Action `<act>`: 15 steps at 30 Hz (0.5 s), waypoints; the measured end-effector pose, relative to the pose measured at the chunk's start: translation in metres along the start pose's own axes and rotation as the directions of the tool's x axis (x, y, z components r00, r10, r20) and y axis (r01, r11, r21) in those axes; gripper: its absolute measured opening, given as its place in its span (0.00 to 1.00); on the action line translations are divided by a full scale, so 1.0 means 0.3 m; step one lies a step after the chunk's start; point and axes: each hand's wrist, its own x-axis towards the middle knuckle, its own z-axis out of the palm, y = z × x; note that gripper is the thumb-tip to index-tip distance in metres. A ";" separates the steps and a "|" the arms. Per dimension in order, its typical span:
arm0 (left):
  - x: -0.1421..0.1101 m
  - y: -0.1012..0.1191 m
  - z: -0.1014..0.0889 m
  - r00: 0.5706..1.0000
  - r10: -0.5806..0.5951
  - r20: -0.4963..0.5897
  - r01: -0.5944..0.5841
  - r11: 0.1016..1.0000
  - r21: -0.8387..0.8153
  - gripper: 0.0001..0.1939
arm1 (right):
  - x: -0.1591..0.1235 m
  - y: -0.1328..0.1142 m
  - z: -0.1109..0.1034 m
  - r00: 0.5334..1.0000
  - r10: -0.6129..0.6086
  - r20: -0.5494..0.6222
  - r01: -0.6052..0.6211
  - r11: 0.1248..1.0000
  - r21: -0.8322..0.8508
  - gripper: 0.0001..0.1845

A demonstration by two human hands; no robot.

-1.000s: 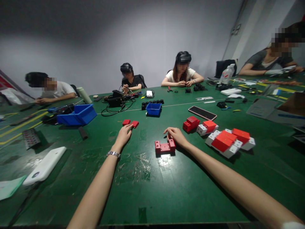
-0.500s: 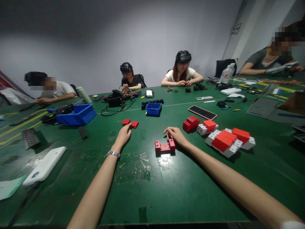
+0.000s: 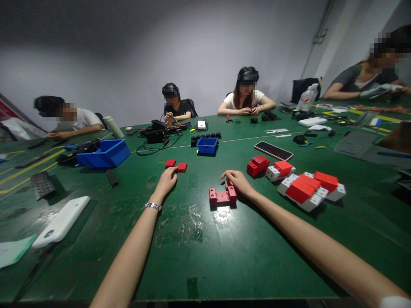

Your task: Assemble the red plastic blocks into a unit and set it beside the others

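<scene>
My left hand (image 3: 166,182) has its fingers together at the near left edge of a small red square piece (image 3: 182,167), closed on it where it lies on the green table. A second red square piece (image 3: 170,163) lies just left of that one. My right hand (image 3: 238,181) rests by a red U-shaped block (image 3: 222,197) with holes in its raised ends. Its index finger stretches out to the left behind the block, apart from the other fingers. A finger appears to touch the block's right end; the fingertips there are partly hidden.
Right of my hands lie a red block (image 3: 257,166), several red-and-white blocks (image 3: 305,188) and a phone (image 3: 273,150). Ahead are a small blue bin (image 3: 207,146) and black parts. At left are a larger blue bin (image 3: 105,155) and a white device (image 3: 62,221). Several people sit around the table (image 3: 250,261).
Both hands and the red pieces keep their positions. Only a very slight shift of the whole view shows.
</scene>
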 end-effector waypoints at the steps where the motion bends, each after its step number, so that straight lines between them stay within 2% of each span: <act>1: 0.000 0.000 0.000 1.000 0.000 -0.003 0.000 1.000 -0.001 0.18 | 0.000 0.000 0.000 1.000 0.001 0.003 -0.001 1.000 -0.002 0.19; 15: 0.000 0.006 -0.001 0.999 -0.023 -0.021 0.023 0.999 -0.035 0.17 | 0.000 0.001 0.001 1.000 -0.001 0.002 0.001 1.000 -0.018 0.19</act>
